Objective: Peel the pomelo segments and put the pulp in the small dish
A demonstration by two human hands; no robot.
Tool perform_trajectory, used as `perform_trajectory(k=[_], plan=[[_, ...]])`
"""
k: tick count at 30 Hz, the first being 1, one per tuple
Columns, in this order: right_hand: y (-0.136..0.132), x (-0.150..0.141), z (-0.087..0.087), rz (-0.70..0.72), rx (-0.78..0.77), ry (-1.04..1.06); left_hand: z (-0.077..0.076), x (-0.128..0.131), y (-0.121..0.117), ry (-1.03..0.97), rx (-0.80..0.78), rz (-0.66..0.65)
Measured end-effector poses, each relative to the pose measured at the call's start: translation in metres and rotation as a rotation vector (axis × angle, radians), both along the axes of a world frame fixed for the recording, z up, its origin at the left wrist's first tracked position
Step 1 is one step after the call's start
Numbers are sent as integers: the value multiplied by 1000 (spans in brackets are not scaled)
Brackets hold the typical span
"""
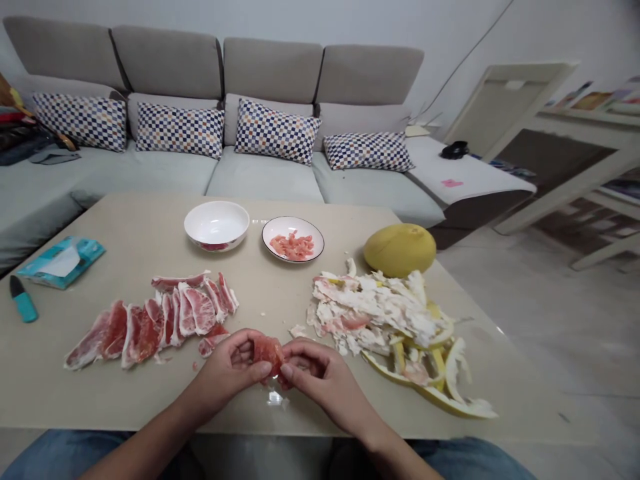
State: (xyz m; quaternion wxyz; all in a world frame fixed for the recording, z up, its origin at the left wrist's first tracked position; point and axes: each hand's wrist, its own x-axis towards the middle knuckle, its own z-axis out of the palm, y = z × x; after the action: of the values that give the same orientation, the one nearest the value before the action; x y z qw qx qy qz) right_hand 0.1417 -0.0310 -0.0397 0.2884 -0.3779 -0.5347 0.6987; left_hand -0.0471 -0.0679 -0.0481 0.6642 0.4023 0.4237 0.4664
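Between my two hands, just over the table's near edge, is a red pomelo segment [269, 352]. My left hand [239, 363] pinches its left side with thumb and fingers. On the other side, my right hand [316, 373] grips the segment's right edge, thumb close to the left thumb. Several pomelo segments [173, 317] with pale membrane lie in a row to the left. A pile of white membrane and pith [375, 307] lies to the right, with yellow peel [435, 393] beside it. Peeled red pulp pieces [293, 247] rest on a dark-rimmed plate [267, 230].
A white bowl [217, 223] stands left of the plate. At the back right sits a whole yellow pomelo [400, 250]. A teal-handled knife [23, 300] and a blue tissue pack [63, 262] lie at the far left. Behind the table [280, 300] is a sofa [265, 177] with checkered cushions.
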Motion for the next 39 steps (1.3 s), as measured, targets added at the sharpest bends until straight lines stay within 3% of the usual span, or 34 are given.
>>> perform_trajectory(k=[6, 10, 12, 14, 16, 17, 21, 25, 29, 34, 36, 39], plan=[[3, 5, 3, 68, -284, 172, 5, -4, -2, -163, -77, -64], [7, 6, 4, 79, -319, 203, 9, -6, -1, -216, -127, -46], [21, 5, 5, 80, -192, 124, 11, -7, 1, -225, -140, -26], [48, 3, 6, 29, 91, -90, 11, -9, 1, -226, -152, -4], [87, -1, 8, -113, 498, -461, 9, -11, 1, -217, -167, 31], [109, -3, 9, -181, 579, -543, 7, -12, 1, -211, -176, 54], [187, -10, 6, -314, 714, -787, 0, -16, 0, -208, -223, 118], [220, -12, -9, -278, 756, -962, -1, -19, 0, -221, -226, 128], [222, -10, -19, -239, 777, -1027, -2, -20, 0, -212, -224, 127], [216, -8, -13, -252, 786, -966, -4, -18, 1, -195, -231, 126], [201, -8, -7, -261, 787, -898, -2, -18, 0, -187, -219, 122], [156, -9, 2, -199, 769, -761, 2, -17, 1, -162, -165, 118]])
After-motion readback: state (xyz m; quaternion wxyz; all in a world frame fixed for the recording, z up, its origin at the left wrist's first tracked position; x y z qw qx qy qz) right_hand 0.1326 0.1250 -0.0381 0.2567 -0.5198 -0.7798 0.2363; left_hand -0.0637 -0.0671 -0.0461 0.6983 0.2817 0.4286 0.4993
